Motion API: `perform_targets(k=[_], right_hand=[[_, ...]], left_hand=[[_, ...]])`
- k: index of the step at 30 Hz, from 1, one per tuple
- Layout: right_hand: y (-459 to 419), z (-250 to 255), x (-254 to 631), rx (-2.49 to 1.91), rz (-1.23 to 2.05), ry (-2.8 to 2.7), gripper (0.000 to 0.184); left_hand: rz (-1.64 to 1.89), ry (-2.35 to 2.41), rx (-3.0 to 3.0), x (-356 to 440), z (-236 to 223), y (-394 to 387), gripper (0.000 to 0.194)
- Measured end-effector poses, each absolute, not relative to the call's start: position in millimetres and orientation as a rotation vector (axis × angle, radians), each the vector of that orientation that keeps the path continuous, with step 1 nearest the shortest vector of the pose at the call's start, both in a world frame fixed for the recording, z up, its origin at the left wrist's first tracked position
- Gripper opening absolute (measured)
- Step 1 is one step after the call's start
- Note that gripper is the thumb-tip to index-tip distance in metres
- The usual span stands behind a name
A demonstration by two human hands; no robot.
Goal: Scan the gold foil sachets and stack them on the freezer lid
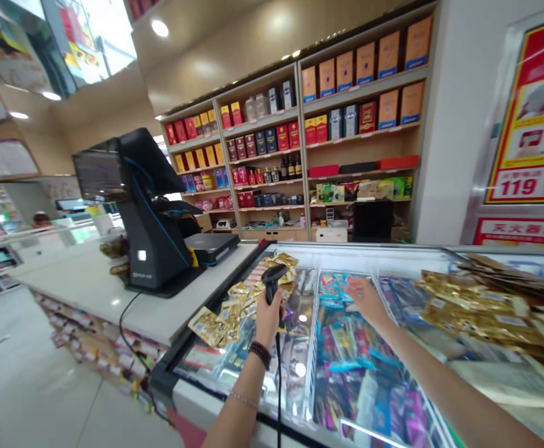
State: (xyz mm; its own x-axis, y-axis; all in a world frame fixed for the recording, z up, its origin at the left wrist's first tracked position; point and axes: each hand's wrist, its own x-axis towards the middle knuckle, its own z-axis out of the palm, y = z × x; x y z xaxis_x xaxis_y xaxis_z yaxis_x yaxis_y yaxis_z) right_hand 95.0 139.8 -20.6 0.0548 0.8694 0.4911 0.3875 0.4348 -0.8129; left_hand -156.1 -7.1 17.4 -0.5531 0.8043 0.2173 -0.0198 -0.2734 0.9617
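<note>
My left hand [268,314] is wrapped round the handle of a black barcode scanner [274,275], whose head points away from me and whose cord hangs down toward the front edge. Just left of it, shiny gold packets [213,325] lie scattered on the glass top of a chest freezer [192,361]. My right hand [364,300] hovers over the freezer's middle with fingers loosely stretched and nothing visible in them. Below that hand, blue packets [332,289] show through the glass.
At right, more gold packets [472,311] lie beside stacked brown cardboard [509,280]. To the left a white counter [164,317] carries a black checkout terminal [143,230] and a flat black box [213,246]. Shelves [303,143] of boxed goods stand behind.
</note>
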Motion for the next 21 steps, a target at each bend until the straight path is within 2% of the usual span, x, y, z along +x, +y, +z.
perform_targets(k=[6, 9, 11, 18, 19, 21], right_hand=[[115.3, -45.3, -50.2, -0.869, 0.582, -1.965, 0.036], [107.4, -49.2, -74.1, -0.774, 0.504, -2.209, 0.028], [109.7, -50.6, -71.4, -0.807, 0.486, -2.229, 0.016], [139.8, -53.5, 3.7, -1.09, 0.445, -2.029, 0.005], [145.4, -52.8, 18.8, -1.127, 0.445, -1.989, 0.011], [156.2, -50.5, 50.4, -1.2, 0.449, -1.897, 0.034]], left_hand=[[2.003, 1.514, 0.838, -186.9, 5.7, -12.7, 0.064], [2.02, 1.483, 0.801, -187.3, 0.4, -12.0, 0.065], [2.002, 1.474, 0.802, -185.2, -2.4, -10.9, 0.066], [1.939, 1.491, 0.835, -180.2, -8.0, -12.9, 0.06], [1.933, 1.491, 0.842, -180.5, -8.1, -13.6, 0.059], [1.922, 1.489, 0.862, -181.4, -7.6, -14.7, 0.057]])
